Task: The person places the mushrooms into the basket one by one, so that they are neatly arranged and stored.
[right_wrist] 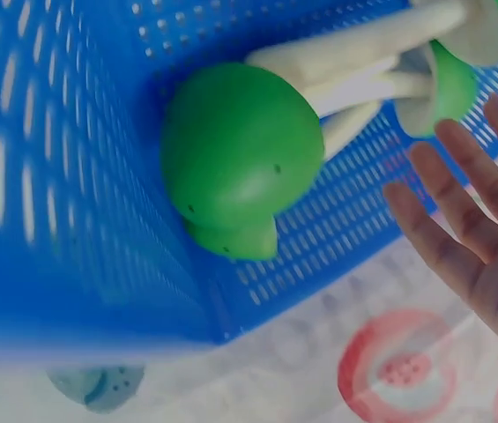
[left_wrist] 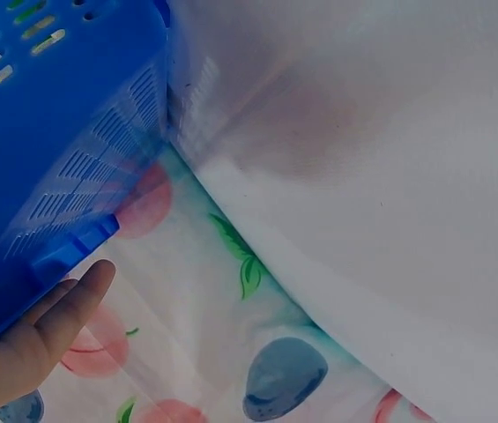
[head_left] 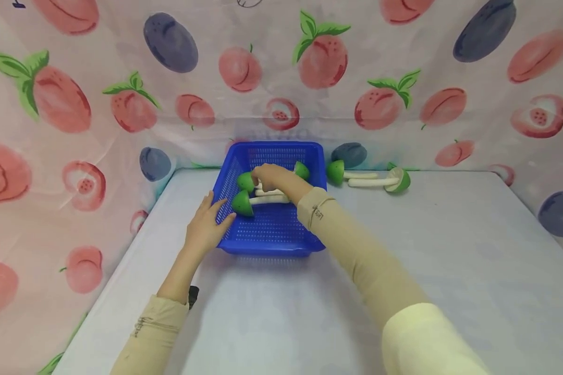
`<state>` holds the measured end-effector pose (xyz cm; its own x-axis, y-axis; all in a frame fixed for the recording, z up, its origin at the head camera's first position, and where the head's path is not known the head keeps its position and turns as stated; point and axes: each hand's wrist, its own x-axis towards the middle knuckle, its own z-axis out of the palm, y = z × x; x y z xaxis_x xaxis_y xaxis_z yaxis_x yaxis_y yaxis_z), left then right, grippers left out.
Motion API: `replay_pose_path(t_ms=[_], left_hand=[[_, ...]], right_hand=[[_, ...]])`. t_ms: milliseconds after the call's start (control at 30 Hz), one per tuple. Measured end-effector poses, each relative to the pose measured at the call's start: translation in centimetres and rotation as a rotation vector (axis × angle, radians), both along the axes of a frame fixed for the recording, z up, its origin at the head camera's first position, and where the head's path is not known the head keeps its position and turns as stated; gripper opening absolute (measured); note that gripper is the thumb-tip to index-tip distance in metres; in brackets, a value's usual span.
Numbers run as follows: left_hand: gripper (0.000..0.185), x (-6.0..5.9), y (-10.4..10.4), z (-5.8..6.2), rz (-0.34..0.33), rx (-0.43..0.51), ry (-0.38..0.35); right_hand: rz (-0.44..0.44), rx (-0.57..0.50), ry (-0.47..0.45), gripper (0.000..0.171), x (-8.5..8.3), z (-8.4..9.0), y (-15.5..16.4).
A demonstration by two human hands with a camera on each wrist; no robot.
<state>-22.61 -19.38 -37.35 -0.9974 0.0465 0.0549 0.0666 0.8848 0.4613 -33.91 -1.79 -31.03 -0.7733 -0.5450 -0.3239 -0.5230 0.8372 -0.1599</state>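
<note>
Around the work area hangs a pink cloth [head_left: 98,151] printed with peaches and plums, covering back and side walls and running down to the table edge. Pale grey-white table [head_left: 450,260], smooth, fills the foreground. Blue slotted basket [head_left: 267,229] stands at the far centre, near the back wall. Three green-capped toy mushrooms [head_left: 242,202] with white stems lie inside it; two more [head_left: 336,172] lie on the table just right of the basket. Left hand [head_left: 205,227] rests against the basket's left wall, fingers straight, gripping nothing. Right hand [head_left: 271,177] is over the mushrooms inside the basket, fingers spread and relaxed in the wrist view, holding nothing.
</note>
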Motion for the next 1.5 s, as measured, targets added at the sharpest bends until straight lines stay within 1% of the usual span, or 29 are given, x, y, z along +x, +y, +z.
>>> replay_pose_path(t_ms=[100, 200, 300, 433, 633, 733, 833, 967, 1067, 1167, 1300, 1433, 1500], left_hand=[[0.059, -0.1, -0.1, 0.2, -0.001, -0.003, 0.002], [0.059, -0.2, -0.2, 0.4, 0.0, -0.007, 0.0], [0.059, -0.1, -0.1, 0.5, 0.002, -0.01, -0.004], [0.059, -0.1, 0.0, 0.3, 0.005, -0.008, -0.01], [0.059, 0.0, 0.2, -0.3, -0.004, 0.004, -0.012], [0.058, 0.2, 0.2, -0.5, -0.007, -0.004, -0.026], [0.057, 0.4, 0.1, -0.4, 0.001, -0.008, -0.024], [0.057, 0.5, -0.1, -0.1, 0.002, -0.007, 0.003], [0.057, 0.5, -0.1, -0.2, -0.001, -0.015, -0.005], [0.057, 0.6, -0.1, -0.3, -0.005, -0.016, -0.016], [0.057, 0.5, 0.0, -0.2, -0.007, -0.002, 0.001], [0.056, 0.4, 0.0, 0.0, 0.0, -0.006, -0.004], [0.056, 0.1, 0.0, 0.0, -0.006, -0.007, -0.001]], right_hand=[[0.014, -0.015, -0.021, 0.035, 0.2, 1.2, 0.5], [0.041, -0.026, -0.014, 0.032, 0.5, 2.3, 1.1], [0.048, -0.032, 0.003, 0.031, 0.8, 3.2, 1.7], [0.06, -0.03, 0.037, 0.03, 1.2, 3.9, 2.8], [0.045, -0.057, 0.064, 0.028, 2.3, 4.4, 4.9], [0.05, -0.073, 0.092, 0.029, 2.9, 4.3, 6.2], [0.06, -0.114, 0.155, 0.028, 3.4, 4.1, 7.7], [0.027, -0.195, 0.237, 0.027, 3.9, 3.6, 10.2], [-0.017, -0.243, 0.252, 0.028, 4.3, 3.0, 12.5], [-0.042, -0.287, 0.274, 0.028, 4.6, 2.3, 15.0], [-0.052, -0.347, 0.319, 0.028, 4.7, 1.8, 18.2], [-0.08, -0.359, 0.303, 0.029, 4.9, 0.7, 20.9], [-0.118, -0.361, 0.293, 0.029, 5.0, 0.1, 22.2]])
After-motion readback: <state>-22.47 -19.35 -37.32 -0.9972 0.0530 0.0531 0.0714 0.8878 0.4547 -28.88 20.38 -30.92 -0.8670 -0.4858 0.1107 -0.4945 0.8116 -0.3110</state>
